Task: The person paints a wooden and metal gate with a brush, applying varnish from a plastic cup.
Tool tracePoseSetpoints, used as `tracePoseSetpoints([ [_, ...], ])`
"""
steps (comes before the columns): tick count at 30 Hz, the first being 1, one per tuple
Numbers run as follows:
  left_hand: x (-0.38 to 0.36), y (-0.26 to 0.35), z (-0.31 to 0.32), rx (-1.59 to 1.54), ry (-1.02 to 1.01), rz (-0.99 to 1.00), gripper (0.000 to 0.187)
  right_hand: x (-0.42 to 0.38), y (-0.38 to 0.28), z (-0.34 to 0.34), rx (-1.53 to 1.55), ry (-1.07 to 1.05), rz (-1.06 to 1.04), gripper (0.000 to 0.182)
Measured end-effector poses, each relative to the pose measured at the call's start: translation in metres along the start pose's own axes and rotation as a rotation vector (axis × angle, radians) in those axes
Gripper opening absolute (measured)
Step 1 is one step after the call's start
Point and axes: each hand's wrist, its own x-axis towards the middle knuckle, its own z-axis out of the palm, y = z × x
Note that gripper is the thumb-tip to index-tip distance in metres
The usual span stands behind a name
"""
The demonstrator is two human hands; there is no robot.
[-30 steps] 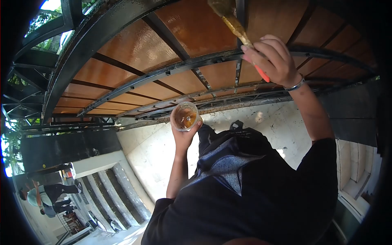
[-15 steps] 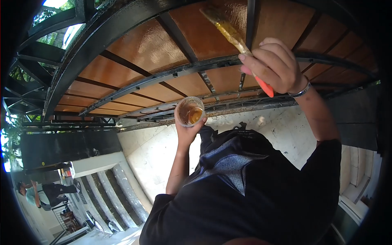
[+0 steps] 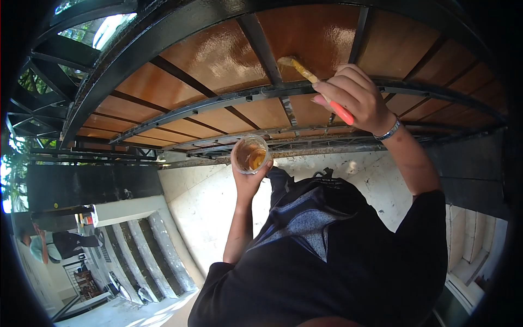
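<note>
My right hand (image 3: 357, 98) is closed round the orange-red handle of a paintbrush (image 3: 301, 70). The brush's bristles meet a glossy reddish-brown panel (image 3: 308, 35), near the dark metal bar on its left edge. Lower and to the left, my left hand (image 3: 249, 180) grips a clear plastic cup (image 3: 239, 155), its fingers wrapped round the side. Amber-brown liquid (image 3: 257, 158) lies in the bottom of the cup, and its inner wall is smeared.
Black metal framing (image 3: 207, 103) divides the brown panels into sections. Pale paving (image 3: 190, 191) stretches below, with steps (image 3: 147, 256) at lower left. Another person (image 3: 57, 245) stands beyond the steps. Black metal latticework (image 3: 65, 60) borders the upper left.
My right hand has moved slightly left and down, bringing the brush lower on the panel and closer to its left bar. The cup stays in my left hand, almost unmoved.
</note>
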Motion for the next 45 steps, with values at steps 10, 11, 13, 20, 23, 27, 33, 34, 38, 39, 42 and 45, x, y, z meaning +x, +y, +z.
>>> tracePoseSetpoints([
  [10, -0.004, -0.008, -0.001, -0.018, -0.009, -0.003, 0.086, -0.037, -0.002, 0.016, 0.092, -0.083, 0.019, 0.031],
  [11, -0.003, -0.007, 0.001, -0.02, -0.015, -0.003, 0.086, -0.036, -0.001, 0.017, 0.148, -0.044, 0.101, 0.029],
  [13, -0.001, -0.003, 0.005, -0.01, -0.025, -0.03, 0.087, -0.039, 0.004, 0.016, 0.199, -0.001, 0.195, 0.028],
  [20, 0.004, 0.0, 0.005, -0.071, -0.036, -0.017, 0.087, -0.06, 0.01, -0.037, 0.01, -0.098, 0.337, 0.025],
  [23, 0.002, -0.001, 0.001, -0.044, -0.013, -0.013, 0.087, -0.06, 0.005, -0.059, -0.114, -0.076, 0.382, 0.026],
  [27, 0.004, -0.005, -0.005, -0.008, -0.024, -0.022, 0.088, -0.04, 0.007, -0.056, -0.008, -0.166, 0.249, 0.03],
  [33, 0.012, 0.005, 0.0, -0.047, -0.003, 0.015, 0.088, -0.016, 0.008, -0.048, -0.066, 0.058, -0.003, 0.029],
  [34, 0.013, 0.007, 0.001, -0.034, -0.006, 0.028, 0.087, -0.016, 0.007, -0.041, -0.066, 0.058, -0.002, 0.029],
  [38, 0.009, 0.01, 0.003, 0.013, -0.019, 0.036, 0.086, -0.029, 0.001, -0.004, 0.048, -0.068, -0.042, 0.029],
  [39, 0.008, 0.009, 0.002, 0.014, -0.019, 0.036, 0.086, -0.029, -0.001, 0.0, 0.103, -0.109, -0.014, 0.029],
  [42, 0.006, 0.005, 0.003, -0.025, -0.015, 0.027, 0.085, -0.023, 0.002, 0.002, 0.152, -0.096, 0.101, 0.027],
  [45, 0.003, 0.008, 0.004, -0.027, -0.009, 0.018, 0.085, -0.021, 0.017, 0.0, 0.141, -0.14, 0.174, 0.025],
])
